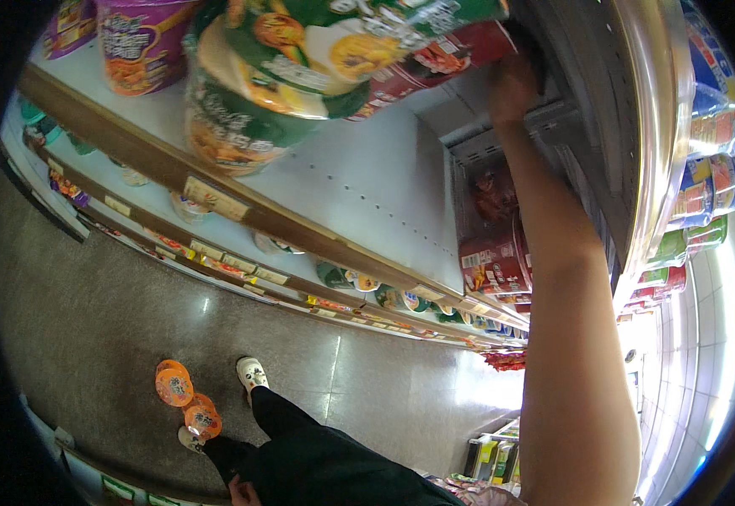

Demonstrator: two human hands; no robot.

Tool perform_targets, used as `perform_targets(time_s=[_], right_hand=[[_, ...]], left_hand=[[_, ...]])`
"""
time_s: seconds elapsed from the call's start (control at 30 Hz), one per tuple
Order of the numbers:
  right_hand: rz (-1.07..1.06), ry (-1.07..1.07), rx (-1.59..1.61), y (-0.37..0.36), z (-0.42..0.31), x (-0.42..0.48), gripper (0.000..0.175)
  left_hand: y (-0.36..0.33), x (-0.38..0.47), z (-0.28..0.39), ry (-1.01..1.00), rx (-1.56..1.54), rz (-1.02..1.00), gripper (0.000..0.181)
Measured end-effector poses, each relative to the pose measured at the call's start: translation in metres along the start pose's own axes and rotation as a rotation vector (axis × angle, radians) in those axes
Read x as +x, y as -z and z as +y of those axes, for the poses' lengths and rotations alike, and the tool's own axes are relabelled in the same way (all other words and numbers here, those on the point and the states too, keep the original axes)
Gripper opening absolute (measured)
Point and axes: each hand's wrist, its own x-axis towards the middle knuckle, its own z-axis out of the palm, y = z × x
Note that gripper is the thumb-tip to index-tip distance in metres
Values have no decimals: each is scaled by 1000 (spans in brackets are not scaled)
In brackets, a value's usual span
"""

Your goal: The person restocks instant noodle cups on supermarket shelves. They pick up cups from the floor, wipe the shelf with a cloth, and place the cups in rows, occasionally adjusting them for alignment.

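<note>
My right hand reaches up into the shelf bay, at the end of a tilted red instant-noodle tub; its fingers are in shadow, so its grip is unclear. Green instant-noodle tubs in clear wrap overlap the red one at the top. Another green tub stands below them near the shelf edge. Farther back, a dark red noodle tub sits beyond the white shelf divider panel. Only the fingers of my left hand show, low beside my dark trousers; what they hold is not visible.
Purple noodle tubs stand at the upper left. Lower shelves with price tags hold more packets and tubs. Orange-lidded tubs are on the floor by my white clogs. Blue wrapped tubs line the shelf at right.
</note>
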Motion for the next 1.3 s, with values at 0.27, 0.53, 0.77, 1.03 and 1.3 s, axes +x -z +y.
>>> perform_targets(time_s=[0.27,0.53,0.77,1.03,1.3], right_hand=[[-366,-148,-33,-1,-35,23,37],[-206,-444,-468,34,-12,-26,53],[-495,-880,-307,51,-29,-21,56],[-514,-925,-38,38,-83,-84,54],[-296,-680,153,17,-99,-74,57]], left_hand=[[-7,9,13,-95,118,24,39],[9,-4,-5,5,98,-10,36],[33,-6,-14,74,142,50,26],[7,5,-11,-57,66,81,36],[15,8,9,-12,55,72,44]])
